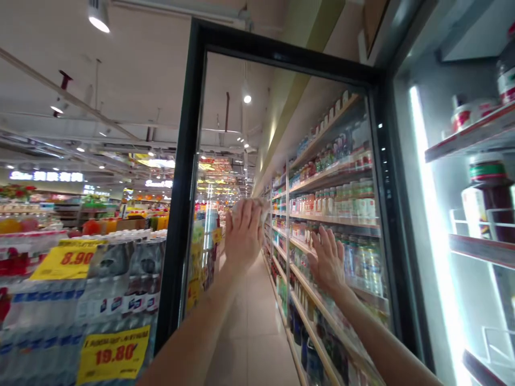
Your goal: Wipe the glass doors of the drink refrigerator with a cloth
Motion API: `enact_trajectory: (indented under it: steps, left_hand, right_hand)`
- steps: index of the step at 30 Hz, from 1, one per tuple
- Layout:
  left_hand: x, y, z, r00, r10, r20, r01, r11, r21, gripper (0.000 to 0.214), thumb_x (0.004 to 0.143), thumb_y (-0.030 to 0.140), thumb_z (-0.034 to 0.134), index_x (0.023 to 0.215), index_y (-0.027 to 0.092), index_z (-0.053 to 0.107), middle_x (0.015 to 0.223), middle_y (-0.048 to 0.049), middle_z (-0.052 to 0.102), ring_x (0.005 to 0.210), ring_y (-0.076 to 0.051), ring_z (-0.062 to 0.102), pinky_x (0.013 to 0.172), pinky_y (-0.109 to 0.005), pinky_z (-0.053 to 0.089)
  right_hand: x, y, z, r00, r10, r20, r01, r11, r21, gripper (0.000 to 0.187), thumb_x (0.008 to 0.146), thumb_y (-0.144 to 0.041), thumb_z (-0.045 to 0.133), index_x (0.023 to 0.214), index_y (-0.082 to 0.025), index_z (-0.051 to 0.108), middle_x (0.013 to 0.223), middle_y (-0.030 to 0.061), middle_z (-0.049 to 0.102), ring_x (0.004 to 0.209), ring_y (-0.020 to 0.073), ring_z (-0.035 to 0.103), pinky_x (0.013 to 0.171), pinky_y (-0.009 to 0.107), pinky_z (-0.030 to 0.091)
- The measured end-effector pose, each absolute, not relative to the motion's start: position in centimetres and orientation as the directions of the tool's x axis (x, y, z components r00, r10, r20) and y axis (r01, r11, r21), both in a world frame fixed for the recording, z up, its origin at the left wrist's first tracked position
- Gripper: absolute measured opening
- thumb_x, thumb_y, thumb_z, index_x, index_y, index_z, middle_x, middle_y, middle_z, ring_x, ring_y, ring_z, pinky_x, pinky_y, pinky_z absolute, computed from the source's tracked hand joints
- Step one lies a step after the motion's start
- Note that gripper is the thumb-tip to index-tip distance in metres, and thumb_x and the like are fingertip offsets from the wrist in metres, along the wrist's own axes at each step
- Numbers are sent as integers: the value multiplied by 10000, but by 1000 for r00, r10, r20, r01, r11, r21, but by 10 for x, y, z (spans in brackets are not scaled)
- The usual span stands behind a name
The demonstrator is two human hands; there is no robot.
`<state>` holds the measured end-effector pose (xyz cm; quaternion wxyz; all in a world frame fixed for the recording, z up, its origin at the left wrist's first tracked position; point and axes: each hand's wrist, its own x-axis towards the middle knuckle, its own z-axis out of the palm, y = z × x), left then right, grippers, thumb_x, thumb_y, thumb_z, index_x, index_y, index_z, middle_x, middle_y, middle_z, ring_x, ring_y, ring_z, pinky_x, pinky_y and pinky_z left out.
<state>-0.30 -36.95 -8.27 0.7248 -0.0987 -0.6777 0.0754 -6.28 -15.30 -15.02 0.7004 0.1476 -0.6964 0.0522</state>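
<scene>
Glass door [225,134] of the cooler is swung open, black frame [185,177] at its left edge. A white cloth [264,206] is pinned against the pane at mid-height under the left hand [242,234]: palm flat, fingers extended and together, not curled round the cloth; only its upper right corner is seen past the fingertips. The right hand [328,262] is laid flat on the same pane, lower and to the right, fingers spread, nothing gripped. Hands are set apart, not touching. Dark bottles [488,193] are seen on the lit cooler shelves [478,247] at right. Stacked water packs [120,279] with yellow price tags [66,260] are seen left of the door. An aisle of drink shelving [333,220] is visible through the glass.
</scene>
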Motion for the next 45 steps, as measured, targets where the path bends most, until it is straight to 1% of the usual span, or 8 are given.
enact_trajectory:
  steps: [8, 13, 18, 24, 30, 38, 43, 45]
  left_hand:
    - [-11, -339, -95, 90, 515, 852, 60, 851, -521, 439, 901, 334, 384, 1317, 209, 450, 1446, -23, 381, 1388, -205, 228, 1148, -428, 157]
    - [-16, -319, -80, 57, 347, 936, 76, 933, -351, 453, 909, 303, 349, 1337, 174, 423, 1463, -55, 347, 1381, -233, 245, 1132, -464, 192]
    - [-14, -323, -62, -13, 588, 809, 139, 802, -580, 457, 918, 300, 322, 1357, 200, 400, 1450, -35, 376, 1380, -205, 248, 1138, -431, 200]
    - [3, -371, -31, 38, 109, 993, 74, 991, -112, 516, 902, 297, 353, 1384, 111, 348, 1476, -137, 300, 1392, -300, 188, 1112, -532, 196]
    - [-3, -352, -69, -19, 558, 830, 112, 826, -553, 442, 921, 300, 329, 1342, 204, 421, 1441, -31, 391, 1369, -211, 276, 1128, -424, 229]
    - [15, -397, -8, 104, 20, 994, 119, 992, -32, 513, 894, 319, 358, 1365, 117, 378, 1476, -146, 301, 1394, -299, 180, 1123, -527, 154]
    - [8, -369, -24, -13, 445, 896, 136, 888, -439, 467, 911, 305, 325, 1354, 178, 402, 1452, -63, 371, 1386, -222, 231, 1138, -438, 188]
    - [8, -373, -17, 1, 406, 914, 123, 907, -403, 471, 912, 309, 319, 1354, 168, 401, 1449, -75, 374, 1384, -225, 236, 1138, -446, 185]
  right_hand:
    - [-69, -144, -144, 58, -102, 993, -298, 948, 115, 582, 924, -303, 338, 1467, -231, 142, 1481, 131, 309, 1394, 271, 226, 1085, 528, 216]
    - [-68, -142, -145, 77, -112, 991, -311, 941, 130, 581, 922, -297, 332, 1467, -231, 144, 1476, 126, 321, 1393, 257, 236, 1091, 514, 214]
    - [-67, -143, -144, 59, -83, 995, -322, 942, 98, 582, 920, -285, 314, 1470, -236, 128, 1473, 121, 329, 1388, 253, 250, 1086, 523, 212]
    - [-69, -145, -148, 38, -83, 996, -321, 943, 91, 599, 921, -295, 323, 1472, -241, 96, 1480, 129, 310, 1398, 264, 218, 1081, 552, 205]
    - [-61, -155, -121, 20, -57, 998, -343, 937, 61, 595, 930, -318, 306, 1474, -243, 77, 1503, 128, 260, 1406, 263, 192, 1082, 563, 189]
    - [-61, -162, -96, 24, -28, 999, -346, 937, 35, 563, 934, -354, 299, 1465, -240, 147, 1501, 110, 275, 1410, 245, 183, 1091, 527, 201]
    - [-61, -159, -99, 33, -39, 999, -354, 934, 48, 554, 934, -349, 307, 1460, -243, 168, 1497, 113, 284, 1402, 249, 210, 1087, 530, 214]
    - [-62, -160, -99, 39, -37, 999, -360, 931, 49, 561, 931, -338, 314, 1462, -250, 158, 1500, 107, 280, 1407, 245, 195, 1095, 526, 202]
